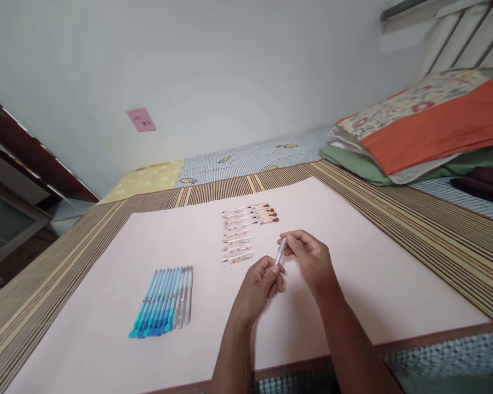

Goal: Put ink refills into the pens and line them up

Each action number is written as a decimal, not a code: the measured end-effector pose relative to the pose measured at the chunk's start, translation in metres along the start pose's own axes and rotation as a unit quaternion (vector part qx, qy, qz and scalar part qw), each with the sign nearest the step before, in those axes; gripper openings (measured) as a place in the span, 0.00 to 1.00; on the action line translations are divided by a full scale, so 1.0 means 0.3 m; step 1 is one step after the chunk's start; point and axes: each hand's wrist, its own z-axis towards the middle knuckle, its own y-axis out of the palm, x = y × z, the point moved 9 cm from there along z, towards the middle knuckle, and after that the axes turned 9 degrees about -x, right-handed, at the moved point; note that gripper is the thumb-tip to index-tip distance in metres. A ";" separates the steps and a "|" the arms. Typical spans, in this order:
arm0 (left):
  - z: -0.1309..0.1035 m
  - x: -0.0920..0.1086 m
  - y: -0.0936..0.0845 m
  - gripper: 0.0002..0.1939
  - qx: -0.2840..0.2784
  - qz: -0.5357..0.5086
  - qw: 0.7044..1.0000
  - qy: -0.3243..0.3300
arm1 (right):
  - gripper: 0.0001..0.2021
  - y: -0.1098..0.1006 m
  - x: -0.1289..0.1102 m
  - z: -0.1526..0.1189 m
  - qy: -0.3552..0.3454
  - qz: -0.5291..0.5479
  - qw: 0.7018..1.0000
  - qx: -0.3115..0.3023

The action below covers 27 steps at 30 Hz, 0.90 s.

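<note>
Between my two hands is a slim whitish pen (280, 252), tilted, above the pale pink sheet (365, 262). My left hand (259, 287) pinches its lower end, and the fingers of my right hand (310, 257) close on its upper end. Just beyond my hands lies a column of white pens with pinkish markings (237, 235). Beside its far end are several short pens with brown ends (264, 213). Off to the left, blue pens (156, 301) lie side by side in a row, with a few greyish clear pens (184, 295) along their right edge.
The sheet lies on a striped mat (378, 208). Folded bedding with an orange pillow (439, 128) is piled at the back right. A pink note (141, 119) is stuck to the wall (238, 65). Checked cloth (238, 158) runs along the wall's foot.
</note>
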 end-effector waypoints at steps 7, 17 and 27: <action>0.001 -0.017 0.002 0.18 0.001 0.027 1.000 -0.014 | 0.11 -0.023 -0.022 -0.004 -0.015 -0.046 0.999 0.023; -0.003 -0.030 0.019 0.19 -0.034 -0.013 0.999 -0.020 | 0.11 -0.014 -0.042 -0.017 -0.032 -0.108 0.993 0.041; -0.007 -0.045 0.022 0.18 -0.044 -0.100 0.993 -0.031 | 0.10 0.056 -0.169 -0.044 -0.207 -0.376 0.903 -0.039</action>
